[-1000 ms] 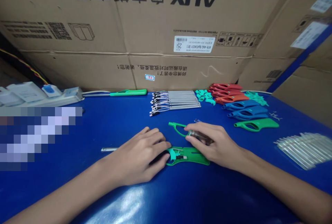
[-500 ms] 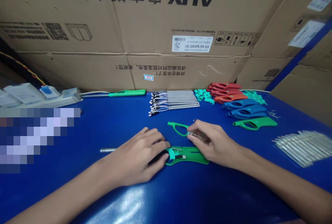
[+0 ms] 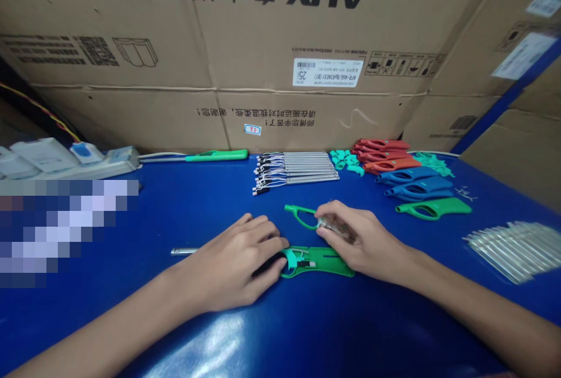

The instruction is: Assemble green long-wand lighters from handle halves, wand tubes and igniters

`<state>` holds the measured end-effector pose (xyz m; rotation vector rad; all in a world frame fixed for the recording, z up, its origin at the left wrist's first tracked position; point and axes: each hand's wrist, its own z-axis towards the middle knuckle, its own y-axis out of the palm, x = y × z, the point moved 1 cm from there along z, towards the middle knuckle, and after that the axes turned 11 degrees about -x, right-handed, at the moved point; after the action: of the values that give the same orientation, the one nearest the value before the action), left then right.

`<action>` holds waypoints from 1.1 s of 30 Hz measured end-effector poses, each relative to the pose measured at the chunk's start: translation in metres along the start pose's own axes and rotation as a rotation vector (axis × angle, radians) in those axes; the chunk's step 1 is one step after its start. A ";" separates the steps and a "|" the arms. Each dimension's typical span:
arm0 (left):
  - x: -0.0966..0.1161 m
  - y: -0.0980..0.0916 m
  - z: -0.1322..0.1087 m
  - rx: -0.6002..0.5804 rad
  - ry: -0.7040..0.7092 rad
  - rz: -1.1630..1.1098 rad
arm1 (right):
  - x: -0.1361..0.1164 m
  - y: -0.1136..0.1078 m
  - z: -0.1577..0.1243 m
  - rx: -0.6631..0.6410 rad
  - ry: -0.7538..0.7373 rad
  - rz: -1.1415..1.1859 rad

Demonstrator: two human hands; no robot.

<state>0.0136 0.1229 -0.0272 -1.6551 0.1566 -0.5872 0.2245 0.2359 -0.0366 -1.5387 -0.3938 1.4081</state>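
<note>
My left hand (image 3: 245,261) is closed around the left part of a green half shell of a stick lighter (image 3: 335,264), which lies open side up. A metal tube (image 3: 184,251) sticks out to the left from under that hand. In the shell sit a teal trigger (image 3: 291,259) and a small black igniter part with a pale tip (image 3: 307,263). Above the shell's right end, my right hand (image 3: 350,232) pinches a clear fuel tank (image 3: 335,227), partly hidden by the fingers. Behind it, another green shell piece (image 3: 300,215) with a looped opening shows; its right end is hidden.
At the back lie metal tubes with wired igniters (image 3: 307,167), teal triggers (image 3: 344,160), and red (image 3: 381,145), blue (image 3: 412,182) and green shells (image 3: 433,208). Clear tanks (image 3: 512,249) lie right. A green lighter (image 3: 219,156) and a power strip (image 3: 118,162) are back left, before a cardboard wall (image 3: 245,62).
The whole view has shifted very slightly. Both hands keep their hold and stay in nearly the same place.
</note>
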 end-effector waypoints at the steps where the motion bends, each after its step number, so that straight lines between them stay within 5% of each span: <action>1: 0.000 0.000 0.000 -0.001 0.001 0.000 | 0.000 0.000 0.000 -0.006 0.010 0.003; 28: 0.001 -0.002 0.000 0.039 0.009 0.046 | -0.002 -0.001 -0.002 -0.080 0.052 0.148; 33: 0.010 -0.003 0.000 0.014 0.050 0.057 | -0.012 -0.012 -0.004 -0.136 -0.083 0.018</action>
<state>0.0208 0.1190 -0.0216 -1.6177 0.2344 -0.5856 0.2289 0.2309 -0.0210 -1.5992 -0.5377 1.4884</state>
